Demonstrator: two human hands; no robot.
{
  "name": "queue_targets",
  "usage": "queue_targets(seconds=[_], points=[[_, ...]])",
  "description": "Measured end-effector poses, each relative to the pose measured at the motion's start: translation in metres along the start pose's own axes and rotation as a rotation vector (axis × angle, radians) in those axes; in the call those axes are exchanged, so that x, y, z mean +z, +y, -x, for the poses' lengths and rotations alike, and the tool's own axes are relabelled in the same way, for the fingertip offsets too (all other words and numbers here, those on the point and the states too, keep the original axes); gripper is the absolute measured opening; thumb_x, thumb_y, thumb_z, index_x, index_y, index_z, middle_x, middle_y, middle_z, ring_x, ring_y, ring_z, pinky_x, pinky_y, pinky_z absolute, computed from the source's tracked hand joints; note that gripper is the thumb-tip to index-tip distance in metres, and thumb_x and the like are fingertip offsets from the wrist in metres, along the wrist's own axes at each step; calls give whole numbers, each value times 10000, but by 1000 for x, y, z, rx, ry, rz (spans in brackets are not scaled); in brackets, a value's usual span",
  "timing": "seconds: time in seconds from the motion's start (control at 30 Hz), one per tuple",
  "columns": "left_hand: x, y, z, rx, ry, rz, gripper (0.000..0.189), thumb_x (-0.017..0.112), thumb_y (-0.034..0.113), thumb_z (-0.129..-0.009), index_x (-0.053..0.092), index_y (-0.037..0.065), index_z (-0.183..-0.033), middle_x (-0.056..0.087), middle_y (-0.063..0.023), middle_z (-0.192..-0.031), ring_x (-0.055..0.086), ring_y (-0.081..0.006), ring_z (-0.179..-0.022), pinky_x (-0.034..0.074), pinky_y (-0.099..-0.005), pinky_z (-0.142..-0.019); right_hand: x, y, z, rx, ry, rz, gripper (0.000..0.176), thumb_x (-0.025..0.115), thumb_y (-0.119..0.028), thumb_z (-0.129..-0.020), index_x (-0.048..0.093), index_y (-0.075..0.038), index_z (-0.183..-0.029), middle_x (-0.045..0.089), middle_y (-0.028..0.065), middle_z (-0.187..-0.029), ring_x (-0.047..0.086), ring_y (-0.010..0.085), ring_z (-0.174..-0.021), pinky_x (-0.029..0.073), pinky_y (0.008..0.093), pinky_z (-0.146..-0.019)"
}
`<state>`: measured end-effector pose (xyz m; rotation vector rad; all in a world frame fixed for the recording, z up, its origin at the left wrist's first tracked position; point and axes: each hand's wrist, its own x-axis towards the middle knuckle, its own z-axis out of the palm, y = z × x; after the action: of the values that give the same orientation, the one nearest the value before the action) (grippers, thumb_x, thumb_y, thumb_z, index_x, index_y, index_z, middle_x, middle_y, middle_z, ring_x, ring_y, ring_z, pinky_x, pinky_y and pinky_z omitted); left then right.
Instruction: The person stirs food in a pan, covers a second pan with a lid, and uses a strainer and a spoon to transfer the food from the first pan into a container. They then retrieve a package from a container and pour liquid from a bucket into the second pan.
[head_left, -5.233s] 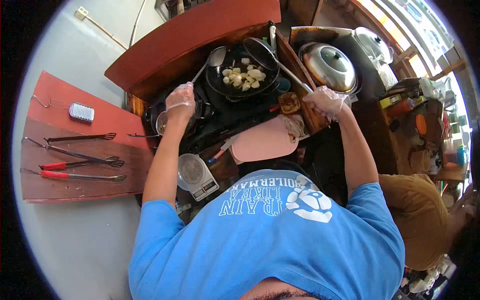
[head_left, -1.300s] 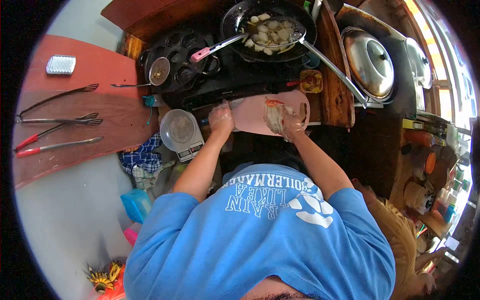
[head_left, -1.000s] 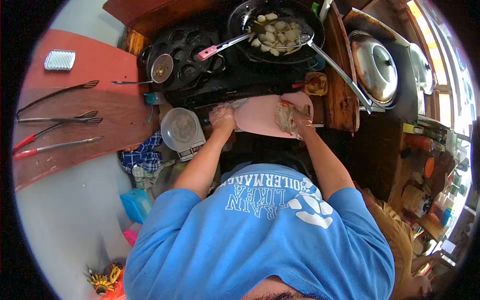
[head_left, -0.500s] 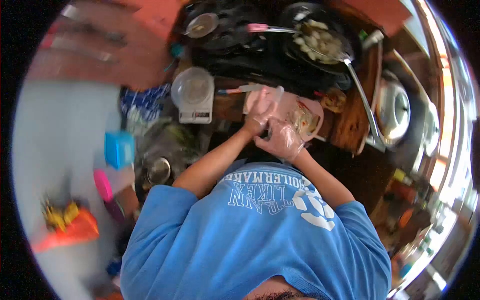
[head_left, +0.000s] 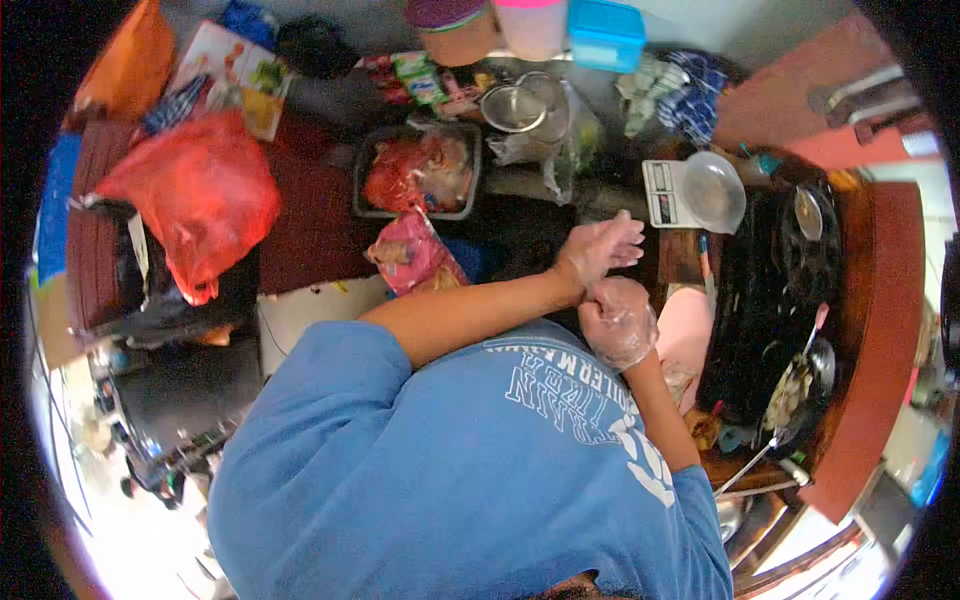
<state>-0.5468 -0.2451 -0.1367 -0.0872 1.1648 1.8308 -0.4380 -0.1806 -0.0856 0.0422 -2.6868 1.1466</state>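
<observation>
My left hand [head_left: 602,250], in a clear plastic glove, is held out with its fingers stretched and holds nothing. Close against its wrist is my right hand [head_left: 618,322], also gloved in clear plastic, with its fingers curled closed. Whether they grip the other glove's cuff is hidden. Beside the right hand lies a pink cutting board [head_left: 686,325], partly covered by my arm. A knife [head_left: 707,275] with a blue and orange handle rests by the board. A white kitchen scale [head_left: 660,195] carries a clear plastic bowl [head_left: 713,190].
A black stove [head_left: 745,330] stands at right, with a pan [head_left: 822,370] of food on it. A black tray [head_left: 418,212] of bagged goods, a pink packet [head_left: 415,250] and a red plastic bag [head_left: 205,190] lie left. Strainers [head_left: 515,107] and a blue container [head_left: 605,35] sit behind.
The view has swung left, so the stove and scale now appear farther right. My hands have moved off the cutting board, and the left fingers are now stretched away from the right hand.
</observation>
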Motion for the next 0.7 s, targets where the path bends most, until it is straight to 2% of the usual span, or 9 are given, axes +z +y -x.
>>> queue_targets(seconds=[0.1,0.23,0.3,0.37,0.4,0.47,0.5,0.57,0.7], points=[[-52,14,7,96,37,-213,468,625,402,-966,669,-24,-1153,714,-127,-1053,704,-214,-870,576,-342,-776,18,-10,-28,-80,-226,-42,83,621,-130,-734,625,-57,-773,656,174,-764,646,376,-722,524,488,-671],[-169,58,-1,417,593,-1200,347,659,348,-892,725,90,-1115,738,-144,-906,711,-252,-805,555,-373,-767,48,11,-36,-1,-619,28,216,600,-252,-817,667,-63,-898,682,171,-824,665,372,-777,528,493,-713],[-247,85,-25,242,880,-1369,348,617,361,-916,726,98,-1117,742,-120,-944,707,-316,-841,553,-403,-799,54,21,-40,15,-651,-1,245,576,-296,-850,672,-78,-909,683,169,-847,665,373,-788,524,506,-716],[-293,105,-30,638,978,-1779,296,558,306,-929,742,119,-1066,742,-115,-930,714,-314,-858,565,-438,-779,67,34,-41,76,-627,-18,235,568,-303,-863,664,-90,-888,684,165,-860,662,382,-796,520,517,-715],[-312,113,-29,623,965,-1782,296,558,306,-929,742,119,-1066,742,-115,-930,714,-314,-858,565,-438,-779,68,36,-47,177,-713,17,227,567,-308,-866,653,-99,-881,678,166,-853,658,394,-793,518,520,-713],[-338,126,-28,133,201,-2342,286,539,241,-897,730,112,-1067,732,-143,-1015,706,-315,-947,560,-468,-817,82,55,-54,177,-710,39,223,564,-306,-868,648,-100,-885,674,168,-843,656,398,-791,516,524,-708],[-349,121,-30,122,193,-2334,286,539,241,-897,730,112,-1067,732,-143,-1015,706,-315,-947,560,-468,-817,88,63,-57,162,-698,68,220,562,-304,-870,642,-100,-890,670,170,-834,654,402,-789,514,529,-704],[-361,111,-37,-422,68,-2127,317,542,184,-856,704,113,-1120,704,-170,-1116,682,-325,-1040,539,-483,-878,95,72,-77,180,-692,76,216,561,-300,-872,641,-100,-899,669,171,-830,654,405,-784,513,533,-699],[-356,126,-33,-548,164,-2093,301,541,180,-858,712,110,-1096,702,-181,-1111,662,-326,-1089,515,-479,-924,118,86,-124,149,-636,70,220,549,-303,-883,637,-102,-898,677,180,-845,656,414,-779,512,541,-689]])
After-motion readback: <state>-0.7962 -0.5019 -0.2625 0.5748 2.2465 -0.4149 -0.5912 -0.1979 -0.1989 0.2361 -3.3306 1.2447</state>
